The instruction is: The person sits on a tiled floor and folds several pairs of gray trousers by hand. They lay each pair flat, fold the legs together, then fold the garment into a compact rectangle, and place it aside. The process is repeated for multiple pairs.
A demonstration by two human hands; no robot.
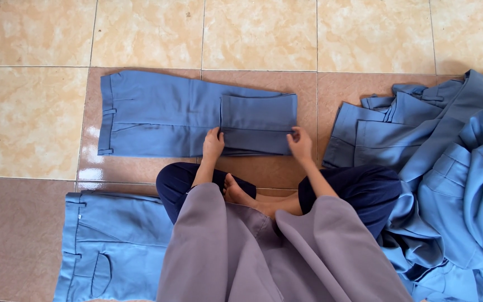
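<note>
Fingers of your left hand (pixel 213 144) and right hand (pixel 300 144) pinch the near edge of the folded trouser leg (pixel 258 124), one at each corner. Those blue trousers (pixel 157 114) lie flat at twelve o'clock on the tiled floor (pixel 29 112). More trousers (pixel 107 246) sit at eight o'clock; a blue heap (pixel 454 168) at three.

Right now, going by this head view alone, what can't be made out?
- Left hand and right hand: fingertips tucked at the folded trouser leg, so grip unclear.
- Blue garment pile: cut off by right edge; count unclear.
- Second trousers: cut by bottom edge, partly hidden under the grey sleeve.
</note>
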